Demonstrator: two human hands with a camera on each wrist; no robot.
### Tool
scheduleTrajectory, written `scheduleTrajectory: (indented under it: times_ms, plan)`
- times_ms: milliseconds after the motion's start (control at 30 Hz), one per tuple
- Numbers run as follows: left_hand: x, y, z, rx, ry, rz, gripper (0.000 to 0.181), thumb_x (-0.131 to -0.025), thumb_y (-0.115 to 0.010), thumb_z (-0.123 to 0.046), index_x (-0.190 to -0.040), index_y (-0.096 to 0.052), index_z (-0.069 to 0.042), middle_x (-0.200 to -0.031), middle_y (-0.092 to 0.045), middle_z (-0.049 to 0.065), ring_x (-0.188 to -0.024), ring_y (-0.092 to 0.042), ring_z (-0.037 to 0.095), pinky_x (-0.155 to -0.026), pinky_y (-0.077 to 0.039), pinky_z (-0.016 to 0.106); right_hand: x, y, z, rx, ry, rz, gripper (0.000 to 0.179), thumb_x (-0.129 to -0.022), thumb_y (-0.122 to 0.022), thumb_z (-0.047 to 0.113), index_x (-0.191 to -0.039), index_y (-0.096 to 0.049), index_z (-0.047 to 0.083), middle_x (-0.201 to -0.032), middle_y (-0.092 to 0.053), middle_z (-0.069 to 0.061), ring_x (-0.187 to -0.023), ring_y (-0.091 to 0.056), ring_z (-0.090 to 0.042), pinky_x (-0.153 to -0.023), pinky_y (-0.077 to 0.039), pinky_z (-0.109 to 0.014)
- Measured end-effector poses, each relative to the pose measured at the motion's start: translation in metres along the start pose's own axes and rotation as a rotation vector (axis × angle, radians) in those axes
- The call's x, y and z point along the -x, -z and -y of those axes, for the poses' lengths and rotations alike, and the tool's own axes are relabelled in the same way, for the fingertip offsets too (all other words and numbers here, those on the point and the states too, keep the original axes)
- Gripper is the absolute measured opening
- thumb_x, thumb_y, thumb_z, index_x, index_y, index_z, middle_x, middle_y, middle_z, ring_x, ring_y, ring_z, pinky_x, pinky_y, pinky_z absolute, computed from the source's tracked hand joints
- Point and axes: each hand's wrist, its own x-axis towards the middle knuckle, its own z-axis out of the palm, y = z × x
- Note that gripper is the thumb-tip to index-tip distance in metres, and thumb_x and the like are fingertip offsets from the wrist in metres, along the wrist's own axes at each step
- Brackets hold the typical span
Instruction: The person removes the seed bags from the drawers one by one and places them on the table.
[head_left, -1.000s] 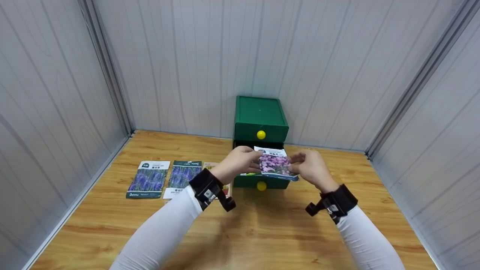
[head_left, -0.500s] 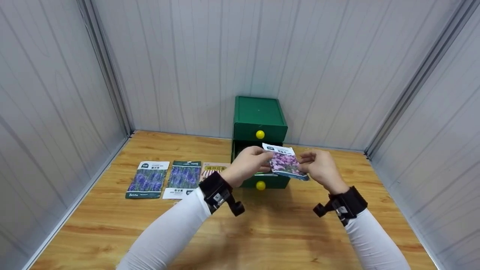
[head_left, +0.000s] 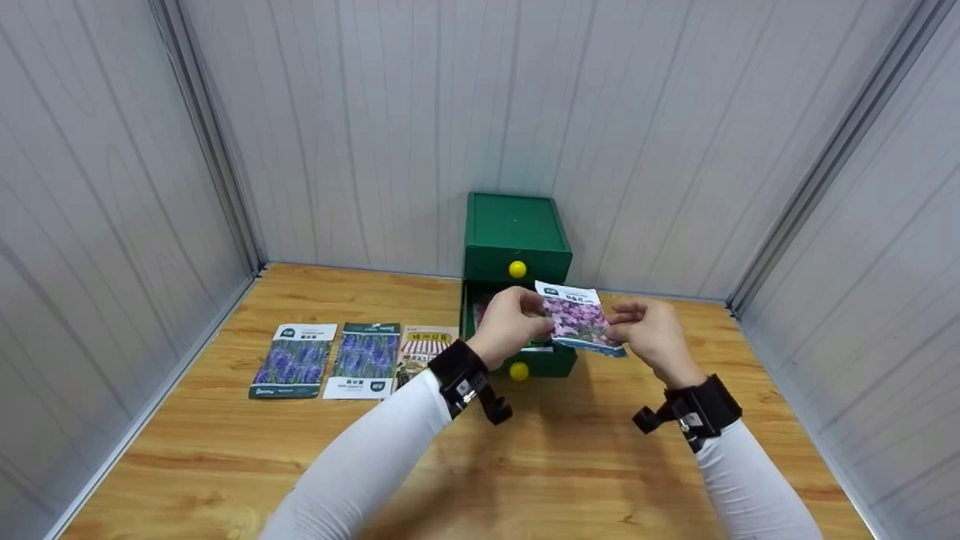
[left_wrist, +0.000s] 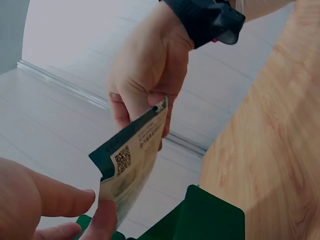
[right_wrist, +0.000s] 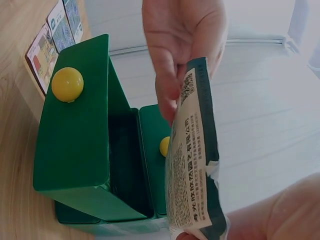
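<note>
A seed packet [head_left: 577,319] with pink flowers on its front is held up in the air above the pulled-out lower drawer [head_left: 551,365] of a green box. My left hand [head_left: 510,326] pinches the packet's left side between thumb and fingers. On the opposite side, my right hand [head_left: 651,335] grips the lower right edge. The back of the packet [right_wrist: 192,155], printed with text, shows in the right wrist view. In the left wrist view the packet's back [left_wrist: 135,155] carries a square code and a dark green band. Hands and packet partly hide the drawer's inside.
The green drawer box [head_left: 517,223] stands against the rear wall, its upper drawer [head_left: 495,264] closed, with yellow knobs. To its left lie two purple-flower packets [head_left: 289,361], [head_left: 364,358] and a packet with a striped awning [head_left: 426,349]. Panel walls enclose the wooden table [head_left: 570,465].
Both hands have moved to the right and slightly up with the pink-flower packet. More of the awning packet and of the open drawer's inside shows now.
</note>
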Motion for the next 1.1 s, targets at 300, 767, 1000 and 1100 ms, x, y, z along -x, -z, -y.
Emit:
scheduleTrajectory:
  times_ms: [300,767,1000,1100]
  plan:
    - [-0.006,-0.015,0.004,-0.101,-0.022,-0.037,0.04,-0.101,-0.078,0.002,-0.139,-0.065,0.0,-0.126,-0.068,0.011,-0.101,-0.069,0.019,-0.093,-0.064,0.031,0.0,0.009,-0.004,-0.015,-0.037,-0.02,0.054,-0.094,-0.076,-0.009,-0.145,-0.06,-0.017,-0.128,-0.072,-0.032,-0.104,-0.074,-0.027,-0.084,-0.064,-0.024]
    - [-0.01,-0.042,0.007,-0.179,-0.041,-0.057,0.036,-0.102,-0.078,0.002,-0.136,-0.069,-0.001,-0.128,-0.071,0.011,-0.102,-0.069,0.016,-0.089,-0.063,0.03,-0.008,0.027,-0.031,-0.114,-0.095,0.088,0.052,-0.103,-0.072,-0.001,-0.148,-0.056,-0.021,-0.138,-0.066,-0.037,-0.091,-0.075,-0.013,-0.082,-0.065,-0.025]
    - [-0.014,-0.058,0.01,-0.253,-0.101,-0.019,0.037,-0.1,-0.078,0.002,-0.136,-0.07,0.001,-0.116,-0.072,0.008,-0.098,-0.069,0.015,-0.081,-0.061,0.027,-0.011,0.037,-0.046,-0.101,-0.106,0.078,0.048,-0.105,-0.07,0.002,-0.145,-0.058,-0.021,-0.138,-0.068,-0.034,-0.087,-0.072,-0.009,-0.077,-0.062,-0.023]
    - [-0.015,-0.068,0.011,-0.272,-0.089,0.006,0.038,-0.1,-0.078,0.002,-0.137,-0.07,-0.002,-0.128,-0.073,0.011,-0.11,-0.071,0.019,-0.084,-0.062,0.027,-0.011,0.041,-0.051,-0.093,-0.129,0.062,0.047,-0.106,-0.067,0.0,-0.146,-0.057,-0.022,-0.138,-0.067,-0.034,-0.087,-0.071,-0.008,-0.076,-0.062,-0.022]
